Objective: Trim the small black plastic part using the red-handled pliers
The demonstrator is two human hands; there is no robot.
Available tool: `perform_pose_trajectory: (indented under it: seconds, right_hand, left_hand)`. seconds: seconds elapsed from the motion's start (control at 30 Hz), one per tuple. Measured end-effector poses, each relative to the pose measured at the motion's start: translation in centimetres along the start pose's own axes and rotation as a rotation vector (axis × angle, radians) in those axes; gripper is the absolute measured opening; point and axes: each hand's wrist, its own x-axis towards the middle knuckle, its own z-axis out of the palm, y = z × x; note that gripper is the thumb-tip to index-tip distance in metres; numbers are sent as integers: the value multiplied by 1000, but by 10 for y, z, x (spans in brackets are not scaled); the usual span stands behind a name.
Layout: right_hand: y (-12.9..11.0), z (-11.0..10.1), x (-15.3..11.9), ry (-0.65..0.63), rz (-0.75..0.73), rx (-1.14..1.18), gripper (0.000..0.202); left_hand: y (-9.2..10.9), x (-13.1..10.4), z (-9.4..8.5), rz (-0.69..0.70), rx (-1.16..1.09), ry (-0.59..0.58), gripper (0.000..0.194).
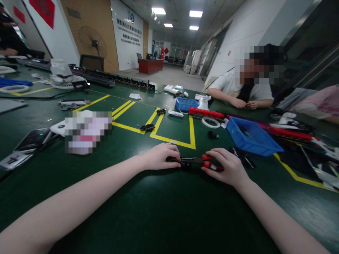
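Note:
My right hand [227, 165] is closed around the red and black handles of a pair of pliers [197, 160]. The pliers' jaws point left, toward a small black part [173, 159] that my left hand [162, 157] grips between thumb and fingers. The jaws reach this part; whether they clamp it I cannot tell. Its shape is partly hidden by my fingers. Beyond my hands, two similar small black parts, one nearer [147, 127] and one farther [161, 111], lie on the green table by the yellow tape.
A blue bin [251, 137] stands right of my hands, with black pieces [249, 160] before it. Farther off are a smaller blue bin [186, 104], a white ring [210, 122] and a red strip [206, 113]. A person [243, 91] sits across. A phone-like device [31, 139] lies left.

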Motion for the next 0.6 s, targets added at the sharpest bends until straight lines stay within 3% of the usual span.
perform_pose_trajectory:
  seconds: [0.37, 0.6]
  right_hand:
    - [0, 2, 0, -21, -29, -16, 38]
    - [0, 1, 0, 39, -17, -46, 40]
  left_hand:
    - [-2, 1, 2, -11, 3, 7, 16]
    - [-2, 1, 1, 2, -5, 9, 19]
